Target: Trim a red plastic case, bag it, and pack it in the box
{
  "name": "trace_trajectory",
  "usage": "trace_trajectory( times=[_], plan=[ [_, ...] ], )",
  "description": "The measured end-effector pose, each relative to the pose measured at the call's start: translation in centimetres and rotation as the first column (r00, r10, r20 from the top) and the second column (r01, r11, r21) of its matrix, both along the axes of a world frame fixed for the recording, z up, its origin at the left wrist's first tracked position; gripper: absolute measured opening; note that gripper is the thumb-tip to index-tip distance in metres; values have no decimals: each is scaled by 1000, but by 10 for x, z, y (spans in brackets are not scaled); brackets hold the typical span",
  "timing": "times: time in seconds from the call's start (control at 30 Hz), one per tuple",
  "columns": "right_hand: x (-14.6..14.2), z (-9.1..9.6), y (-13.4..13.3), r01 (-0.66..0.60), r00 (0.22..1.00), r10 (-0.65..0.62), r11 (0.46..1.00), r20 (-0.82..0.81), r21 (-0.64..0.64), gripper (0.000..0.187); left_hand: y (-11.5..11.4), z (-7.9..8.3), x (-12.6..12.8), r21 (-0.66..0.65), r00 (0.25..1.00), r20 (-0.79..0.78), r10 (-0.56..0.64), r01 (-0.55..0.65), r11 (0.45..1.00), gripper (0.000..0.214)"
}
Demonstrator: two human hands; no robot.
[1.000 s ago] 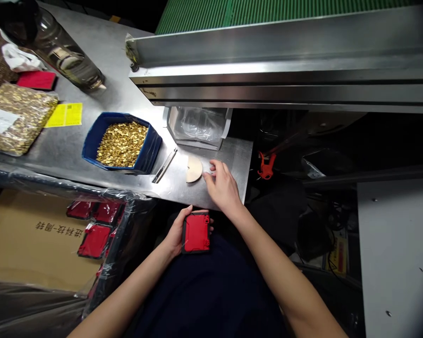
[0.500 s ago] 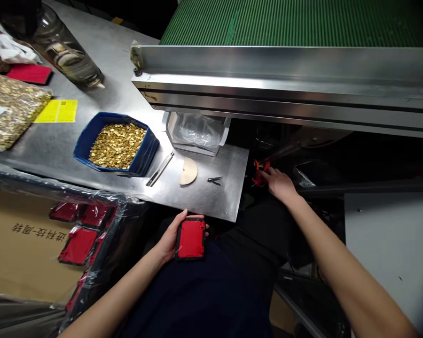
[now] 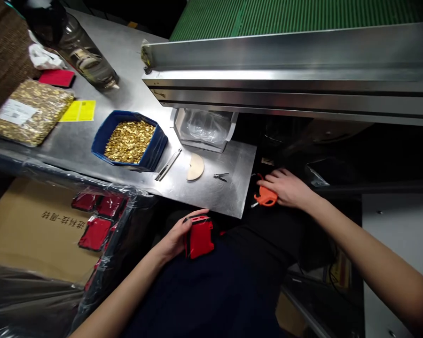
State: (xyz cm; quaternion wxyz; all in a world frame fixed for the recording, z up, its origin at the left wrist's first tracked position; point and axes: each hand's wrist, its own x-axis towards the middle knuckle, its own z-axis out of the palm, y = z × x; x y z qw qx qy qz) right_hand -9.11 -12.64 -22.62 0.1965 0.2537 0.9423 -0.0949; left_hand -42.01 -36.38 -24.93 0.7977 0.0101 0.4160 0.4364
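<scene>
My left hand (image 3: 176, 237) grips a red and black case (image 3: 198, 237) over my lap, tilted on its edge just below the metal table's front edge (image 3: 211, 206). My right hand (image 3: 289, 188) is off the table's right side, fingers closed round an orange-handled tool (image 3: 264, 197) with a short metal tip pointing toward the table. On the table lie small tweezers (image 3: 221, 176), a tan half-round piece (image 3: 195, 167) and a thin metal blade (image 3: 168, 164).
A blue bin of small gold parts (image 3: 129, 142), a bag of gold parts (image 3: 30, 111), yellow labels (image 3: 78, 111), a clear lined tray (image 3: 204, 129) and a bottle (image 3: 84, 56) sit on the table. A conveyor rail (image 3: 289, 70) overhangs. A carton with red cases (image 3: 95, 225) stands left.
My right hand left the tweezers on the table, reached off its right side, and now draws the orange-handled tool back toward the table edge. The left hand tipped the red case on edge.
</scene>
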Motion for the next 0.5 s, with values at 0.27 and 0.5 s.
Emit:
trace_trajectory(
  times=[0.27,0.5],
  plan=[
    [-33,81,-135,91,978,-42,968,204,-235,18,-6,7,7,180,952,-194,-238,273,945,77],
    [-51,100,-165,237,932,-124,920,341,-312,12,-17,1,5,262,932,-258,-256,322,910,78]
  ],
)
